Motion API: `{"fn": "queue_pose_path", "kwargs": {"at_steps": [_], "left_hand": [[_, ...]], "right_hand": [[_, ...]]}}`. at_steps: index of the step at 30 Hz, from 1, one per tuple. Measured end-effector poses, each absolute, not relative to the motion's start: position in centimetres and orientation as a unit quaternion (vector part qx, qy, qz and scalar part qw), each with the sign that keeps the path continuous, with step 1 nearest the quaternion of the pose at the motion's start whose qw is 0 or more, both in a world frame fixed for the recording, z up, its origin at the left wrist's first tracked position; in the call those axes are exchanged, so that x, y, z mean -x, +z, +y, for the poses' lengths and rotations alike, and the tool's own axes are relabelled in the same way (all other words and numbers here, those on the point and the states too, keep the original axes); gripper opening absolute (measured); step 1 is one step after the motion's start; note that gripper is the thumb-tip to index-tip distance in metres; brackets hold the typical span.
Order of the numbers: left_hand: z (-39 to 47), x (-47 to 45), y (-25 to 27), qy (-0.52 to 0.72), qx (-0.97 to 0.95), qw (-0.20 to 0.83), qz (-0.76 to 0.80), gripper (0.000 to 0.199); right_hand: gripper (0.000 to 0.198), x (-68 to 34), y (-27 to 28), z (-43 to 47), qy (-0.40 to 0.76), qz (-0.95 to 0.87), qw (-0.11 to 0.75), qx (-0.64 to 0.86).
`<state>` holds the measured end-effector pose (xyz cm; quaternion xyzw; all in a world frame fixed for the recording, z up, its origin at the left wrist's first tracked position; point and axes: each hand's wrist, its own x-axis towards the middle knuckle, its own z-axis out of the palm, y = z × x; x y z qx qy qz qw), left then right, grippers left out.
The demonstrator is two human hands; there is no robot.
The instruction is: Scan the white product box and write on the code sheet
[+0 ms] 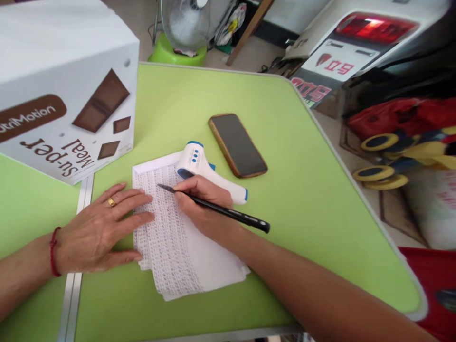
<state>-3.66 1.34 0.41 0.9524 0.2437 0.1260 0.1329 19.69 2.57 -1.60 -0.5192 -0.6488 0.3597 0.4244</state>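
Observation:
Sheets of paper [171, 256] covered in rows of small writing lie on the green table, a blank part showing at their right. My left hand [103, 228], with a gold ring and a red cord bracelet, lies flat with fingers spread, its fingertips on the papers' left edge. In my right hand [206, 204] is a black pen [235, 214], gripped between thumb and fingers. The pen's tip points up and left over the written rows; whether it touches the paper I cannot tell. Just behind that hand lies a white and blue infrared thermometer [194, 159], partly covered by it.
A phone in a brown case [238, 145] lies right of the thermometer. A large white printed box [67, 95] stands at the left on the folding green table [302, 199]. Beyond the table are a fan [185, 23], a white vehicle with a red tail light [377, 26], and yellow-handled items [381, 159].

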Motion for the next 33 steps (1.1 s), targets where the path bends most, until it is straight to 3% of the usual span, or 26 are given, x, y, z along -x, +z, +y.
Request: {"fn": "queue_pose_path", "kwargs": {"at_steps": [33], "left_hand": [[1.36,3.72,0.31,0.123,-0.955,0.124,0.240,0.051]], "right_hand": [[0.005,-19.45,-1.56,2.49,0.359,-0.641,0.439,0.517]]}}
